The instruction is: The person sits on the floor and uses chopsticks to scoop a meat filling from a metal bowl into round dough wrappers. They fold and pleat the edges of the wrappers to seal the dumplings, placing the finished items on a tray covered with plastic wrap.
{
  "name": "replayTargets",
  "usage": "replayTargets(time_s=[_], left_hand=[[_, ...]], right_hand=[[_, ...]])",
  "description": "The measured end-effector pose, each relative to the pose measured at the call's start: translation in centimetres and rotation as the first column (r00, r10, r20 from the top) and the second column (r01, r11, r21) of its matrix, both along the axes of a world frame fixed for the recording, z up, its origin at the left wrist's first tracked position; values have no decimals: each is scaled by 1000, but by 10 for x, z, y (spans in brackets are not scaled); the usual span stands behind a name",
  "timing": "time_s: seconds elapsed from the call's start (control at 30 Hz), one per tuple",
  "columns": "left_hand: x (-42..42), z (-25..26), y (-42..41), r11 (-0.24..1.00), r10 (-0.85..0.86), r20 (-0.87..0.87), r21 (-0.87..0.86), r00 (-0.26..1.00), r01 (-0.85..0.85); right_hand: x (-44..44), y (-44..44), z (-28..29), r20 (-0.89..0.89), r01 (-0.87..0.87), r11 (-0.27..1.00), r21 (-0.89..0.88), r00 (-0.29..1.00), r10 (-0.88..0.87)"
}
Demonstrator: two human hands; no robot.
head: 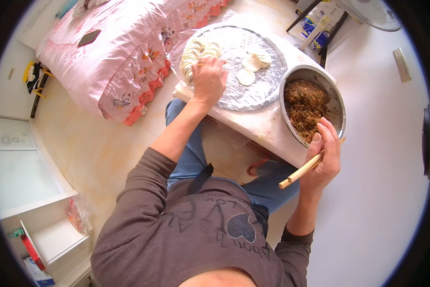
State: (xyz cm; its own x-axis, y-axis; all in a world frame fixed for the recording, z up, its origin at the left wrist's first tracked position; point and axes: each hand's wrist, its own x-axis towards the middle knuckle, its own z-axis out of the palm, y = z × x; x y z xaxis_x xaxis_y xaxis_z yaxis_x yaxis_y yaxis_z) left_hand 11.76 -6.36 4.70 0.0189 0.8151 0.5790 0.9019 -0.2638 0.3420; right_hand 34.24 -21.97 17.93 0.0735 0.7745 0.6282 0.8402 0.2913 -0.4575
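Note:
My left hand [210,79] reaches over the left side of a round tray [236,98] covered in clear plastic film. Its fingers point down at the near end of a row of folded dumplings [212,48]; whatever is under the fingertips is hidden. Another row of dumplings [189,61] curves along the tray's left rim. Round dough wrappers [251,63] lie in a loose overlapping pile on the right half, with one wrapper [246,77] at the near end. In my right hand [326,158] is a pair of wooden chopsticks [301,172], beside a metal bowl [339,89] of minced filling [304,97].
Tray and bowl stand on a low pale table [261,125] in front of my knees. A bed with a pink cover [125,53] is to the left, a phone-like dark object [89,38] on it. An electric fan [376,16] and a white wall [376,143] border the right side.

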Motion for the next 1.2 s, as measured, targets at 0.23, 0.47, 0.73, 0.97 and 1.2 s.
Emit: replayTargets(time_s=[0.23, 0.47, 0.73, 0.97, 1.2], left_hand=[[47, 3, 38, 905, -130, -86, -418, 988, 82], [54, 9, 53, 743, -116, 60, -657, 991, 127], [47, 14, 24, 881, -186, 485, -303, 855, 364], [59, 51, -25, 672, 223, 965, -51, -136, 739], [65, 57, -59, 558, 419, 867, -13, -268, 830]], right_hand=[[25, -8, 1, -368, 22, 999, 25, 930, -12], [57, -7, 0, -569, 57, 998, 4, 821, -45], [112, 9, -12, -619, -61, 941, -333, 767, -169], [133, 28, -4, -333, -58, 890, -452, 937, -108], [144, 48, -7, -203, -161, 817, -554, 978, 55]])
